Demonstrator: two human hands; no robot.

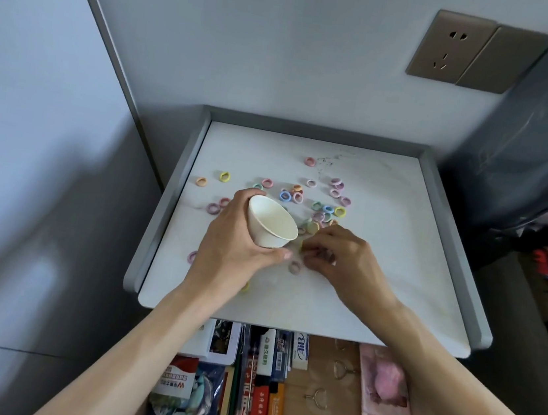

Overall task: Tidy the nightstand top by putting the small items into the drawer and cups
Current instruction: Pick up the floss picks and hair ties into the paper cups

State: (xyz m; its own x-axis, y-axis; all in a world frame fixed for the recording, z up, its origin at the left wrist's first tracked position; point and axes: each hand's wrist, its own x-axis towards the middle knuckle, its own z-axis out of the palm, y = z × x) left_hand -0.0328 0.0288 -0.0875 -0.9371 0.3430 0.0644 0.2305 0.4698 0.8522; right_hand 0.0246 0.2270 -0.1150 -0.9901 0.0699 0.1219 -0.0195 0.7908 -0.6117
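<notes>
The nightstand top, a white marbled slab with a raised grey rim on three sides, fills the middle of the frame. Small pastel hair ties lie scattered on it, thickest around the centre and thinning toward the upper right and the left edge.

At centre, the left hand grips a white paper cup, fingers wrapped round its far side and thumb along its lower wall. The cup is tipped so that its mouth faces up and to the right. Its inside looks bare from here.

Just right of the cup, the right hand hangs low over the slab with its fingertips bunched together. They seem to pinch a yellowish tie close to the cup's lip, though motion blur makes this uncertain. A mauve tie lies on the slab directly below the two hands.

Along the bottom of the frame the drawer stands pulled out under the forearms. It holds packets and boxes at lower left, an eraser near the front edge of the top, and a pink packet at lower right.

A bronze wall socket sits at the upper right.
</notes>
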